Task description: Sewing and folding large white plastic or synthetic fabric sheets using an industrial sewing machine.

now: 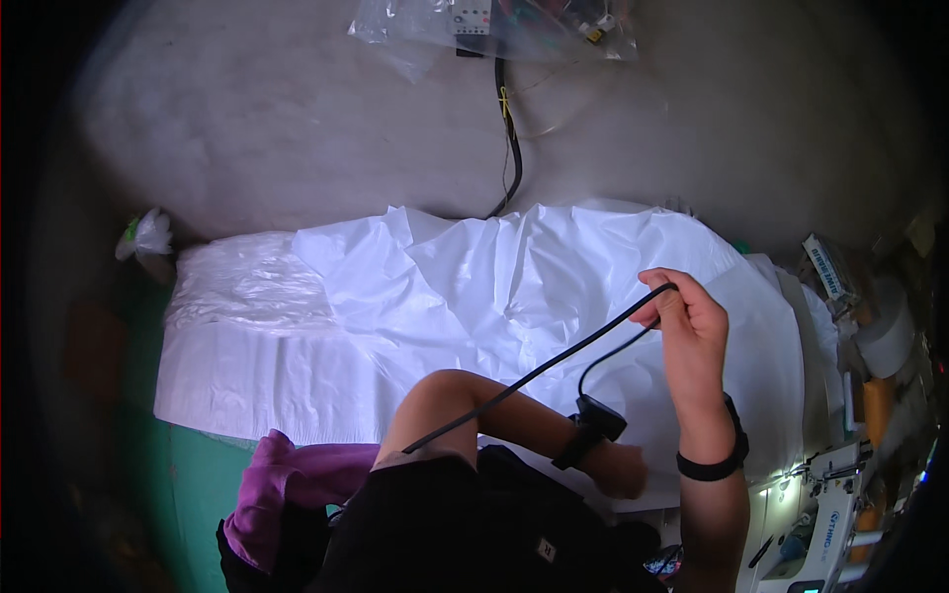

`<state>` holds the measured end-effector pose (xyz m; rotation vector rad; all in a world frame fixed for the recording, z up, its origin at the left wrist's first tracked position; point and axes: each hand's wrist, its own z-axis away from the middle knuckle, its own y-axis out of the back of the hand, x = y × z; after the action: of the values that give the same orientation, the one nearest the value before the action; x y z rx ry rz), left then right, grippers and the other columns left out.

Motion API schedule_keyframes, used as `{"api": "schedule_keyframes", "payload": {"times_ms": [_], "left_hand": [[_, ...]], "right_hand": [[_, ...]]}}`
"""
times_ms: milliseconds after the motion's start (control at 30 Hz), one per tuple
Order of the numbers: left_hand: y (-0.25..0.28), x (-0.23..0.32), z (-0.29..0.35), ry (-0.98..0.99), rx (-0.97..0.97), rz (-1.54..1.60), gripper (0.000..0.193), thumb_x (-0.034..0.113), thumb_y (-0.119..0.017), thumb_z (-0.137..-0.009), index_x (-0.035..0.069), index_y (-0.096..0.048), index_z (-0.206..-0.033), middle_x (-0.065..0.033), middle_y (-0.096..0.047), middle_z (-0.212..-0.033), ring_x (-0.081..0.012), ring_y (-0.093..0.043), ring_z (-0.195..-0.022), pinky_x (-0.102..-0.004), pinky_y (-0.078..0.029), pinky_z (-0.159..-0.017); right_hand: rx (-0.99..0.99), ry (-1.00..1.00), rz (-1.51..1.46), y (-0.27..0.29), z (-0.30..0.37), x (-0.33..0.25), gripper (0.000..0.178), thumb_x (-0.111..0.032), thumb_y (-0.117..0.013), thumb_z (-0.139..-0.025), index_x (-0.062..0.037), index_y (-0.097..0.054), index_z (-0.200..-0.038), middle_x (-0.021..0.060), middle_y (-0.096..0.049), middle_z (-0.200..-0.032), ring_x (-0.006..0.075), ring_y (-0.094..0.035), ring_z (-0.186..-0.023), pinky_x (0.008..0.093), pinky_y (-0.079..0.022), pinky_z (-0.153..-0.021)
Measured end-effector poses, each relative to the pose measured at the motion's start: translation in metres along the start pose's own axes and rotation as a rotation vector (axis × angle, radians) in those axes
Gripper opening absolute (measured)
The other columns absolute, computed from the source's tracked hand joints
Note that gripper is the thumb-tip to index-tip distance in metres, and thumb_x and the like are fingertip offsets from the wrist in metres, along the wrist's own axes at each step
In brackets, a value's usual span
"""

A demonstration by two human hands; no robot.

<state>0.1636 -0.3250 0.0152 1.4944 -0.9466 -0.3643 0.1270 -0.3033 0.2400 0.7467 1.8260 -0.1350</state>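
Note:
A thin black cable (556,359) runs in a loop through my raised right hand (692,311), whose thumb and fingers are closed around it. One end of the loop drops to a small black device (601,417) strapped to my left wrist, and the other slants down to my upper left arm. My left forearm crosses low in front of my body, bent at the elbow. My left hand (623,470) is seen from its back, near my right forearm, and its fingers are hidden. Beneath both arms spreads crumpled white plastic sheeting (465,287). A black band (714,463) circles my right wrist.
A sewing machine (828,534) with a lit lamp stands at lower right. Beyond it are a small box (828,269) and a white roll (885,326). Purple cloth (287,484) lies at lower left, near a green surface (178,484). A clear plastic bag (395,30) covers equipment at the top.

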Motion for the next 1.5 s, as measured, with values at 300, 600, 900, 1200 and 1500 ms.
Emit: {"api": "schedule_keyframes", "payload": {"times_ms": [300,600,900,1200,1500], "left_hand": [[0.069,0.004,0.068,0.198,-0.317,0.079,0.019,0.021,-0.057,-0.081,0.007,-0.069,-0.083,-0.0127,-0.067,-0.083,-0.0328,-0.066,-0.080,-0.0433,-0.053,-0.068],[0.158,-0.048,0.074,0.589,0.342,-0.303,0.006,0.008,-0.056,-0.081,0.005,-0.053,-0.077,-0.0092,-0.057,-0.076,-0.0268,-0.052,-0.080,-0.0426,-0.039,-0.084],[0.202,-0.035,0.009,0.610,-0.362,-0.801,0.019,0.026,-0.064,-0.075,0.007,-0.067,-0.076,-0.0013,-0.060,-0.073,-0.0213,-0.057,-0.081,-0.0530,-0.031,-0.102],[0.200,-0.029,-0.038,0.557,-0.413,-0.889,0.021,0.026,-0.064,-0.077,0.008,-0.069,-0.087,-0.0002,-0.059,-0.080,-0.0235,-0.051,-0.096,-0.0585,-0.022,-0.104],[0.230,-0.031,-0.057,0.684,-0.240,-1.089,0.020,0.027,-0.064,-0.077,0.011,-0.071,-0.088,0.0003,-0.061,-0.086,-0.0291,-0.046,-0.114,-0.0699,-0.009,-0.107]], "right_hand": [[0.045,-0.169,-0.005,0.019,-0.017,-0.001,0.018,-0.010,-0.057,-0.092,0.0005,-0.065,-0.105,0.0041,-0.066,-0.088,0.0096,-0.060,-0.079,0.0230,-0.047,-0.071],[0.095,0.034,0.118,0.034,0.037,0.001,0.023,0.000,-0.063,-0.087,0.0007,-0.062,-0.109,0.0080,-0.066,-0.088,0.0110,-0.063,-0.077,0.0230,-0.050,-0.069],[0.114,0.189,0.380,0.022,0.078,0.003,0.037,-0.008,-0.072,-0.081,-0.0025,-0.060,-0.115,0.0081,-0.063,-0.089,0.0162,-0.062,-0.071,0.0268,-0.048,-0.059],[0.034,0.389,0.993,0.045,0.073,-0.023,0.057,-0.025,-0.081,-0.064,-0.0068,-0.061,-0.113,0.0060,-0.054,-0.125,0.0297,-0.040,-0.128,0.0455,-0.032,-0.098],[0.119,0.592,1.011,0.052,0.077,-0.019,0.038,-0.018,-0.078,-0.067,-0.0110,-0.066,-0.103,0.0002,-0.057,-0.119,0.0284,-0.041,-0.128,0.0425,-0.037,-0.091]]}}
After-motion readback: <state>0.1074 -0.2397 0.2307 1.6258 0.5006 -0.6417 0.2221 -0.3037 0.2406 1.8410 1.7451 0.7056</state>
